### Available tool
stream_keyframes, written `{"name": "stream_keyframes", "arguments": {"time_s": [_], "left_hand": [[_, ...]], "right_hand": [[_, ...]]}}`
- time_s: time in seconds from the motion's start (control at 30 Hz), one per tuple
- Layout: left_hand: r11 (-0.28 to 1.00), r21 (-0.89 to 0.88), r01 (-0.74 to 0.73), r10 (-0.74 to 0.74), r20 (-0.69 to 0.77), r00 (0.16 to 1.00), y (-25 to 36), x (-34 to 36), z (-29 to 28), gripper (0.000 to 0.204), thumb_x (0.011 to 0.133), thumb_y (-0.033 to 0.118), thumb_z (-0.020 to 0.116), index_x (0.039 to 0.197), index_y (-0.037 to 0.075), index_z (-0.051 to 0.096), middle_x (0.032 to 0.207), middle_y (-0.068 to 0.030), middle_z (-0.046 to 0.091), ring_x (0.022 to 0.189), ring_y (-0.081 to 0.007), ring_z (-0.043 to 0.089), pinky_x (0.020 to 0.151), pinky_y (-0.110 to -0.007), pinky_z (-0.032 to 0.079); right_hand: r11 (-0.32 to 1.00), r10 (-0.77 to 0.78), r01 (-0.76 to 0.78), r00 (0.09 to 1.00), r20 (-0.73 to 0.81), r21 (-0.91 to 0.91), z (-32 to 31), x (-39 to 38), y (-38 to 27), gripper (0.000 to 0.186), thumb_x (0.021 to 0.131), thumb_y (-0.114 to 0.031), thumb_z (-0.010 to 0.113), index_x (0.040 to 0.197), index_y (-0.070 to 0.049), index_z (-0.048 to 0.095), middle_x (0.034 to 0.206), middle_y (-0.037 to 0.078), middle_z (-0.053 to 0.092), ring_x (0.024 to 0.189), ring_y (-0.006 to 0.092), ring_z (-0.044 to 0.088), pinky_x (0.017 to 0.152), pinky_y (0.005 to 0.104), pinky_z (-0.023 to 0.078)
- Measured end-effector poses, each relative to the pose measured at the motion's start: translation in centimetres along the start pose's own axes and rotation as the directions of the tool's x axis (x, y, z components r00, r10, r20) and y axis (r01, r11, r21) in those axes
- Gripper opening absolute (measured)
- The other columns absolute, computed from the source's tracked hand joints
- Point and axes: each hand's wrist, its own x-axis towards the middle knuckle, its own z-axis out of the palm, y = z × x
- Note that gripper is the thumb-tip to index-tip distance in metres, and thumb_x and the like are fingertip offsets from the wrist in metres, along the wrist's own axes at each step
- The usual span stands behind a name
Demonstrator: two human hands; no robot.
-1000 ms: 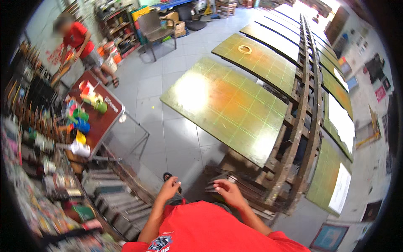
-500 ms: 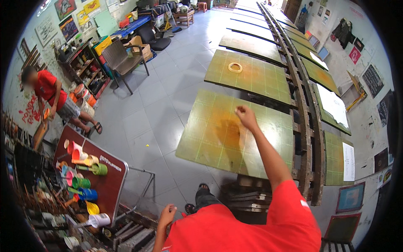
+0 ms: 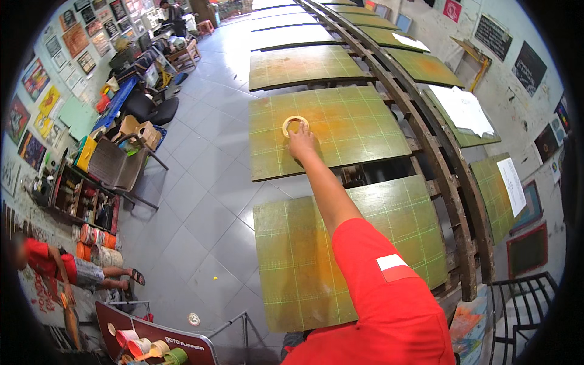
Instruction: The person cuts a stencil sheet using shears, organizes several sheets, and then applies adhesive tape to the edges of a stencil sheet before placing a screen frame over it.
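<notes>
My right hand (image 3: 302,142) reaches far forward to the second green board (image 3: 359,128), its fingers curled over the near rim of a pale tan tape roll (image 3: 286,121) lying there. Orange smudges and thin grid lines mark this board. A similar board (image 3: 395,231) lies nearer, beneath my outstretched arm in its red sleeve. Both rest on a long wooden rail frame (image 3: 444,164). My left hand is out of view.
More boards (image 3: 304,64) continue along the rails, some white-topped. At lower left a person (image 3: 45,258) in red stands by a tilted folding table (image 3: 194,356) holding paint cups. A chair (image 3: 118,167) and shelving (image 3: 79,201) line the left; metal bars (image 3: 523,292) are lower right.
My right hand has risen from near my body, across the nearest board, to the tape roll on the board beyond. My left hand has left the view, and the view has shifted forward.
</notes>
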Motion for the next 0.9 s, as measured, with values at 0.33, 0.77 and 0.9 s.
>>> {"name": "stream_keyframes", "arguments": {"time_s": [0.33,0.77,0.9], "left_hand": [[0.913,0.246,-0.324,0.348,-0.061,0.936,0.4,2.8,-8.8,0.032,0.092,0.023,0.048,0.109,-0.003,0.056,0.102,-0.0198,0.060,0.099,-0.0370,0.055,0.087,-0.047,0.043],[0.540,-0.593,-0.598,0.821,0.526,0.221,23.4,-4.7,-6.5,0.041,0.088,0.011,0.059,0.124,0.000,0.045,0.103,-0.0084,0.057,0.092,-0.0155,0.057,0.081,-0.028,0.046],[0.724,-0.562,-0.400,0.671,0.707,0.222,25.0,-9.2,-0.3,0.022,0.095,0.016,0.049,0.112,0.001,0.051,0.074,-0.0001,0.050,0.065,-0.0080,0.048,0.061,-0.023,0.042]], "right_hand": [[0.973,-0.142,0.171,0.974,-0.178,0.157,-2.3,-3.7,0.8,0.022,0.088,-0.022,0.052,0.102,-0.006,0.058,0.116,0.017,0.056,0.114,0.0311,0.050,0.093,0.0506,0.038],[-0.110,-0.218,-0.503,0.854,0.473,0.857,-22.5,-56.3,-4.7,0.025,0.100,-0.029,0.042,0.096,-0.007,0.053,0.074,-0.003,0.050,0.068,0.0059,0.048,0.059,0.0213,0.042],[0.224,0.374,-0.163,0.925,0.070,0.961,-27.0,-61.9,-2.1,0.016,0.092,-0.020,0.055,0.094,-0.004,0.053,0.074,0.003,0.054,0.063,0.0094,0.052,0.057,0.0275,0.043]]}}
